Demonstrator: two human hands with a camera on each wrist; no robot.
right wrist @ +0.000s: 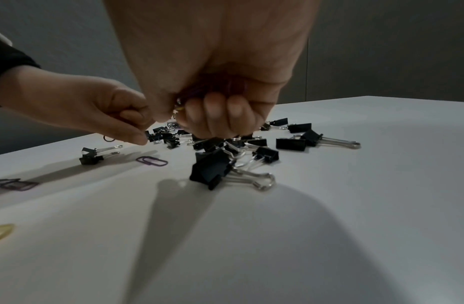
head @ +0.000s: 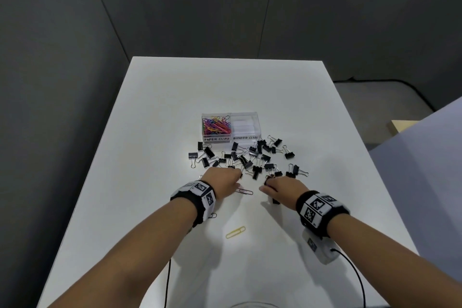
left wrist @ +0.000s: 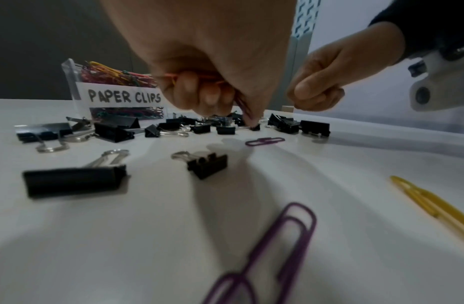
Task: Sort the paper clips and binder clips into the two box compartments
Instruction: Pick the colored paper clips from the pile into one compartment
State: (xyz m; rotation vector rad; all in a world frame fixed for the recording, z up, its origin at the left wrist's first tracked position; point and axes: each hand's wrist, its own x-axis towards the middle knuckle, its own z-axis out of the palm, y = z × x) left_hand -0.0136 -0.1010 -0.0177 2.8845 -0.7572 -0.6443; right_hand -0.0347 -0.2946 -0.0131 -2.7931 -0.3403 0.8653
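Note:
A clear two-part box [head: 258,124] stands mid-table; its left compartment, labelled PAPER CLIPS [head: 216,139], holds several coloured paper clips [left wrist: 116,76], and its right one, labelled BINDER CLIPS, looks empty. Several black binder clips [head: 246,157] lie scattered in front of it. My left hand [head: 221,180] holds a bunch of paper clips [left wrist: 199,77] in curled fingers at the pile's near edge. My right hand [head: 281,187] also grips paper clips [right wrist: 217,86] in its fist. A purple paper clip [head: 244,192] lies between the hands and a yellow one [head: 235,232] nearer me.
The white table [head: 300,97] stretches beyond the box; its left edge drops to dark floor. Another purple paper clip [left wrist: 272,253] lies under my left wrist. Two loose binder clips [left wrist: 74,181] sit left of my left hand. A cable [head: 355,275] trails from my right wrist.

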